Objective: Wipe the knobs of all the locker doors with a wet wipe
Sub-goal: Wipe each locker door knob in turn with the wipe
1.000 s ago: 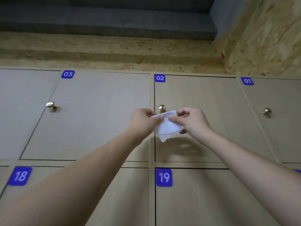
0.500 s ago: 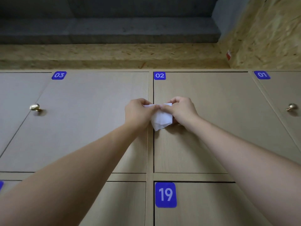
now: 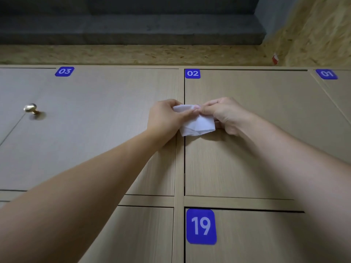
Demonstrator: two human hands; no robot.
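Observation:
Both hands hold a white wet wipe (image 3: pixel 197 123) against the left edge of locker door 02 (image 3: pixel 256 149). My left hand (image 3: pixel 165 118) pinches its upper left corner. My right hand (image 3: pixel 224 114) pinches its upper right part. The wipe and hands hide the brass knob of door 02. A brass knob (image 3: pixel 30 108) stands bare on door 03 (image 3: pixel 95 139) at the far left.
Door 19 (image 3: pixel 247 240) lies below door 02, and a corner of door 01 (image 3: pixel 338 95) shows at the right edge. Chipboard wall (image 3: pixel 133 54) runs above the lockers and along the right side, with a dark grey ceiling above.
Both hands moved forward with the wipe and now cover the knob of door 02, which showed one second ago. The view shifted right, so door 01's knob left the frame.

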